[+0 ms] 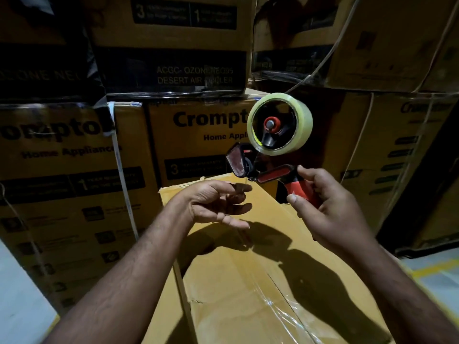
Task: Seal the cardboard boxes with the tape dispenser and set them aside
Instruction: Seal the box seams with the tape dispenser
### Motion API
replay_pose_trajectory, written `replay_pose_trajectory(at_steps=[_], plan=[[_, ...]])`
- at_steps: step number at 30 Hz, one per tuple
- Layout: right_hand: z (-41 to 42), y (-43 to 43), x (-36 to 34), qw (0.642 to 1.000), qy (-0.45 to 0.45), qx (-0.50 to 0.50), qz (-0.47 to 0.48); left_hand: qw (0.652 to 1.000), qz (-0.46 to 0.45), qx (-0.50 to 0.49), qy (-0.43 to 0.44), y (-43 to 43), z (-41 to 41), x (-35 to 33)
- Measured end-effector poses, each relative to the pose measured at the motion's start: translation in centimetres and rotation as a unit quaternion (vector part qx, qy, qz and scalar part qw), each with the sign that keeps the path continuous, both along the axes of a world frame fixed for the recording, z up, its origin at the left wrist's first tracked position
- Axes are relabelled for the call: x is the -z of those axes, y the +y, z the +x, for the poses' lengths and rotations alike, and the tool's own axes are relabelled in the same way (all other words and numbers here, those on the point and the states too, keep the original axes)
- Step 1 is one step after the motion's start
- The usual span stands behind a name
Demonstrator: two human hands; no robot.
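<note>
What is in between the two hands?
Nothing is held there. In the head view the left hand and right hand are apart, and the gap shows only the top of the cardboard box below them.

Stacked cartons walled off top and left; tape dispenser hung centre-right; free room lay over the box below.

Single view from my head, facing forward and down, close over the box; stacked cartons fill the field from 9 to 3 o'clock.
</note>
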State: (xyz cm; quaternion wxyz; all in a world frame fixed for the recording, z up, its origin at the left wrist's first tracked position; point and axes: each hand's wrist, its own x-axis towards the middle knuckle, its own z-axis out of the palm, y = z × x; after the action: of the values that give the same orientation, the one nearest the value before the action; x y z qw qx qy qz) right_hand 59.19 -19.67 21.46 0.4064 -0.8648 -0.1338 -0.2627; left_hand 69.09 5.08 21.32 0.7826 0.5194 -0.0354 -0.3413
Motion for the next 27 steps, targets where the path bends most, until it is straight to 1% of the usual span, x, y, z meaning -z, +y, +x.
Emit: replay_pose_trajectory(at_steps=[2, 3, 6, 8, 10, 12, 15, 16, 18, 20, 21, 22, 27], plan=[[0.1, 0.5, 0.2, 0.999, -0.017, 0.018, -0.037, 0.998, -0.002, -0.05, 0.037, 0.3, 0.6, 0.3], [0.3, 0.7, 0.3, 0.998, -0.022, 0.027, -0.056, 0.996, 0.011, -0.073, 0.044, 0.5, 0.9, 0.5], [1.0, 1.6, 1.1, 0.993, -0.016, 0.04, -0.107, 0.988, 0.092, -0.125, 0.028, 1.4, 2.7, 1.0], [1.8, 2.3, 1.9, 0.989, 0.002, 0.044, -0.143, 0.98, 0.158, -0.12, 0.005, 2.3, 3.9, 0.8], [2.7, 3.2, 2.7, 0.984, 0.028, 0.035, -0.172, 0.964, 0.248, -0.083, -0.044, 3.0, 5.2, 0.5], [3.9, 4.2, 3.4, 0.981, 0.057, 0.03, -0.183, 0.937, 0.329, -0.078, -0.094, 3.5, 6.5, 0.4], [5.8, 5.8, 4.0, 0.983, 0.095, 0.029, -0.156, 0.893, 0.408, -0.111, -0.156, 4.0, 8.8, 0.7], [6.4, 6.3, 4.1, 0.983, 0.101, 0.028, -0.149, 0.874, 0.436, -0.123, -0.178, 4.0, 9.7, 0.7], [7.3, 7.2, 4.3, 0.983, 0.111, 0.028, -0.146, 0.826, 0.498, -0.142, -0.225, 4.2, 11.6, 0.7], [8.0, 7.9, 4.7, 0.979, 0.123, 0.028, -0.159, 0.779, 0.547, -0.181, -0.248, 4.6, 13.0, 0.5], [8.2, 8.1, 4.9, 0.978, 0.129, 0.025, -0.164, 0.769, 0.553, -0.203, -0.251, 5.0, 13.6, 0.5], [8.3, 8.4, 5.2, 0.977, 0.132, 0.023, -0.166, 0.767, 0.548, -0.219, -0.252, 5.5, 14.1, 0.6], [9.1, 9.5, 5.8, 0.976, 0.134, 0.032, -0.168, 0.783, 0.519, -0.216, -0.267, 6.2, 16.1, 2.2]])
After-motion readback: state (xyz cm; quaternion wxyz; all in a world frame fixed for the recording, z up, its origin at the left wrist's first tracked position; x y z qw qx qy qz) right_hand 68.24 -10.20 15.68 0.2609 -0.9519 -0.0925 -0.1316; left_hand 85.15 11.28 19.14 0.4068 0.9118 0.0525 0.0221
